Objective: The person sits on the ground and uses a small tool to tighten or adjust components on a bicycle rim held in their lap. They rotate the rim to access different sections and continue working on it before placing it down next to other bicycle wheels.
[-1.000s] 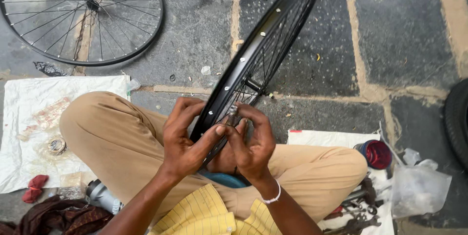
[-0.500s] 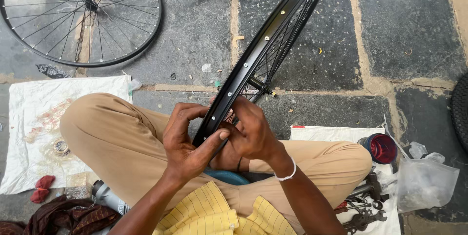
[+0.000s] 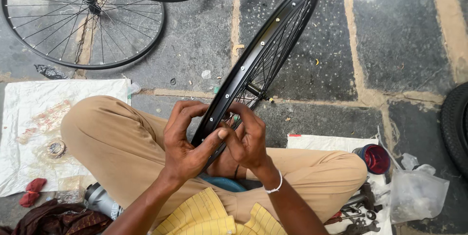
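Slippage looks like the main risk: the black wheel rim [image 3: 263, 50] stands on edge, leaning from the person's lap at the lower centre up toward the upper right of the frame, and only two hands steady it. If either grip loosens, I judge the rim could roll sideways off the knee onto the stone floor [image 3: 399, 35], or twist and bend a spoke [image 3: 273, 64]. A fingertip could also get pinched between spokes and rim, since the hands work close together at the same spot.

The left hand [image 3: 187, 142] wraps the lower stretch of the rim from the left, its fingers [image 3: 183, 111] curled over the outer edge and the thumb pressed against the rim's face. The right hand [image 3: 248, 140] is closed from the other side, its fingers [image 3: 246, 113] bent in among the spokes just inside the rim, touching the left thumb. Whether a small part is pinched there I cannot tell.

Another spoked wheel [image 3: 83, 18] lies flat at the upper left. A white cloth [image 3: 29, 113] sits at the left, a red-capped jar [image 3: 375, 158] and loose wrenches [image 3: 358, 220] at the lower right.
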